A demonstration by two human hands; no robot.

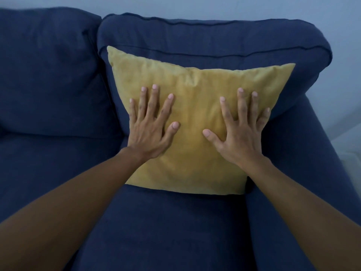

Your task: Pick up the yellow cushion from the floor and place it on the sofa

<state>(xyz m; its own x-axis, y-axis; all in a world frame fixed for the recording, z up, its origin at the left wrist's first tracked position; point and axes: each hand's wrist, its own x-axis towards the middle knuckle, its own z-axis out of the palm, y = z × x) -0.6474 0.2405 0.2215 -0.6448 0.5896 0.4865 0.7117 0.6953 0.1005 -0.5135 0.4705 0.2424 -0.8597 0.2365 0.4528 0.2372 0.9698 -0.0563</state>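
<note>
The yellow cushion (195,106) leans upright against the right back cushion of the dark blue sofa (175,222), its lower edge resting on the seat. My left hand (150,126) lies flat on the cushion's left half, fingers spread. My right hand (240,130) lies flat on its right half, fingers spread too. Neither hand grips the fabric; both palms press against the front face. My bare forearms reach in from the bottom corners.
The sofa's right armrest (304,173) runs beside the cushion. A second back cushion (48,71) fills the left side. A pale wall (341,55) stands behind and to the right, with a strip of light floor at the right edge.
</note>
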